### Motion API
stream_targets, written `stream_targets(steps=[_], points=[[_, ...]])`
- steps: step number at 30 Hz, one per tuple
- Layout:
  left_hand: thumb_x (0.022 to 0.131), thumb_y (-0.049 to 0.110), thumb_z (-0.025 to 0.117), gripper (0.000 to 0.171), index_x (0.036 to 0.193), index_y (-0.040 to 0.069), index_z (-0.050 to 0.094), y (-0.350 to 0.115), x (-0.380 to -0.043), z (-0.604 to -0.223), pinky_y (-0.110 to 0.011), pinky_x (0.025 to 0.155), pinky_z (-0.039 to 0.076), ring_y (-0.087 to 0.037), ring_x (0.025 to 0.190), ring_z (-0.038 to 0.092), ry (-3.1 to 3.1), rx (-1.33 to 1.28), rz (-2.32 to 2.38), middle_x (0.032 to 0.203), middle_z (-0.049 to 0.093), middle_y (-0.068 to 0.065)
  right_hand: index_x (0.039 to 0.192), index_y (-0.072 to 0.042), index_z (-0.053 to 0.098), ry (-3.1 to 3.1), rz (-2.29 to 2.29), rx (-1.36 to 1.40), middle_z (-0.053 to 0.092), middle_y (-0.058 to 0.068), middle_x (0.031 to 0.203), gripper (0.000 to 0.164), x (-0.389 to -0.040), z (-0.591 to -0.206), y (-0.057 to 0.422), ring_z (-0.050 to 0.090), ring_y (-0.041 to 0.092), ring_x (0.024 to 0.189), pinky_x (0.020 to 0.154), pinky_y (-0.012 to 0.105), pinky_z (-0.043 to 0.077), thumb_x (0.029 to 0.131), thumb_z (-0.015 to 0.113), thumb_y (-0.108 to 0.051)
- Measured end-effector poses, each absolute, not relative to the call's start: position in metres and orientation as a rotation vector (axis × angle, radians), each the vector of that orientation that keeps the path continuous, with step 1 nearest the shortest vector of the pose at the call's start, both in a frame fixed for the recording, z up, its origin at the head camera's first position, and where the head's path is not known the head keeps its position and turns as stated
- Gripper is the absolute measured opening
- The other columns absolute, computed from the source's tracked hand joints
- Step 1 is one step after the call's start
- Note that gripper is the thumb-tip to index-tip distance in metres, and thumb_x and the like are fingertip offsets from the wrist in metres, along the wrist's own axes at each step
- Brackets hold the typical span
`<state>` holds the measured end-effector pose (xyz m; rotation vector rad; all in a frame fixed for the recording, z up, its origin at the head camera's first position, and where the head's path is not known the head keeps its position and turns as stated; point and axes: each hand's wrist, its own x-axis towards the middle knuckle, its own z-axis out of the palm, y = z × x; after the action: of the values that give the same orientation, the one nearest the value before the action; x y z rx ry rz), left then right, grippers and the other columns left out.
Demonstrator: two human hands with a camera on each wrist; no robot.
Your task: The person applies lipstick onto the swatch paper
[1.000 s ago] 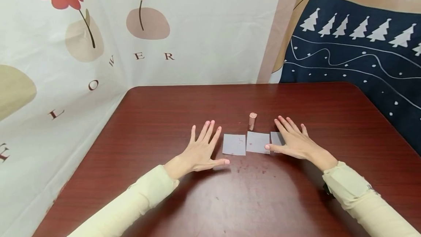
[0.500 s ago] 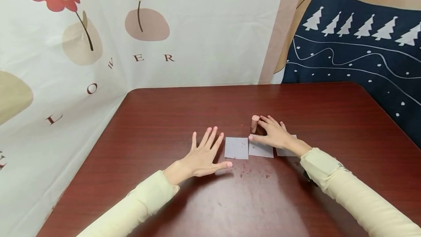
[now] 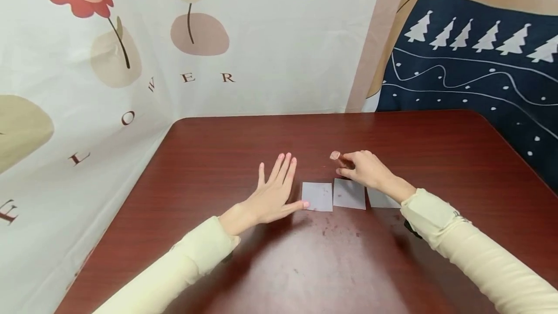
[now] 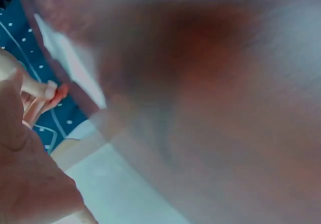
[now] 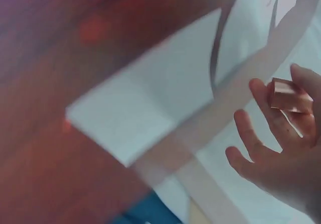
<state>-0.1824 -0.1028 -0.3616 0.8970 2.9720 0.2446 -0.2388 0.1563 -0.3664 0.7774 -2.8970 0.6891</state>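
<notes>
Table's a dark reddish-brown wood-grain one (image 3: 244, 149), pretty glossy, with rounded far corners and a few pale scuffs down the left edge. Three thin, flat, pale grey squares, paper by the looks of it, sit in a row roughly parallel to the far edge: left square (image 3: 317, 196), middle square (image 3: 348, 194), right square (image 3: 381, 199), the last partly hidden. Narrow gaps between them, and the first two have small reddish marks. More dark red smudges (image 3: 324, 232) are on the tabletop, just nearside of the row.

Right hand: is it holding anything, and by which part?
The right hand pinches the small pinkish tube by its sides, one end showing.
</notes>
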Motion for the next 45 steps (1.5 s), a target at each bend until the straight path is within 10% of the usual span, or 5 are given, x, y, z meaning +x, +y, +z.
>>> stream_targets(steps=[6, 11, 18, 29, 45], points=[[0.085, 0.049, 0.063, 0.081, 0.145, 0.006, 0.03, -0.063, -0.201, -0.344, -0.061, 0.103, 0.012, -0.033, 0.136, 0.022, 3.108, 1.151, 0.17, 0.147, 0.031, -0.013, 0.067, -0.015, 0.06, -2.757, 0.134, 0.969, 0.051, -0.006, 0.057, 0.023, -0.223, -0.354, 0.158, 0.047, 0.016, 0.056, 0.047, 0.03, 0.039, 0.074, 0.078, -0.027], [0.083, 0.038, 0.068, 0.038, 0.116, 0.019, 0.064, -0.031, -0.203, -0.349, -0.04, 0.088, 0.039, -0.019, 0.097, 0.055, 3.161, 1.364, -0.021, 0.104, 0.063, 0.002, 0.067, -0.015, 0.064, -2.766, 0.039, 0.946, 0.049, -0.007, 0.056, 0.021, -0.211, -0.353, 0.157, 0.046, 0.014, 0.057, 0.047, 0.026, 0.038, 0.073, 0.079, -0.029], [0.081, 0.029, 0.07, 0.009, 0.085, 0.021, 0.069, -0.015, -0.213, -0.349, -0.027, 0.06, 0.039, -0.014, 0.073, 0.053, 3.278, 1.445, -0.143, 0.077, 0.061, 0.006, 0.068, -0.015, 0.066, -2.659, 0.041, 0.906, 0.05, -0.006, 0.055, 0.021, -0.21, -0.35, 0.158, 0.045, 0.014, 0.054, 0.047, 0.027, 0.036, 0.07, 0.081, -0.03], [0.08, 0.021, 0.07, 0.015, 0.095, 0.019, 0.069, -0.04, -0.224, -0.346, -0.03, 0.067, 0.041, -0.016, 0.085, 0.056, 3.23, 1.345, -0.298, 0.09, 0.063, 0.005, 0.067, -0.017, 0.062, -2.771, 0.116, 0.83, 0.052, -0.009, 0.058, 0.022, -0.218, -0.352, 0.184, 0.048, 0.015, 0.055, 0.052, 0.033, 0.036, 0.075, 0.077, -0.031], [0.077, 0.006, 0.073, 0.016, 0.091, 0.003, 0.066, -0.105, -0.267, -0.37, -0.026, 0.073, 0.048, -0.011, 0.075, 0.064, 2.709, 0.644, 1.287, 0.081, 0.067, -0.002, 0.075, -0.015, 0.062, -2.844, 0.606, 0.579, 0.056, 0.0, 0.073, 0.016, -0.212, -0.36, 0.231, 0.048, 0.016, 0.063, 0.051, 0.029, 0.038, 0.081, 0.073, -0.025]])
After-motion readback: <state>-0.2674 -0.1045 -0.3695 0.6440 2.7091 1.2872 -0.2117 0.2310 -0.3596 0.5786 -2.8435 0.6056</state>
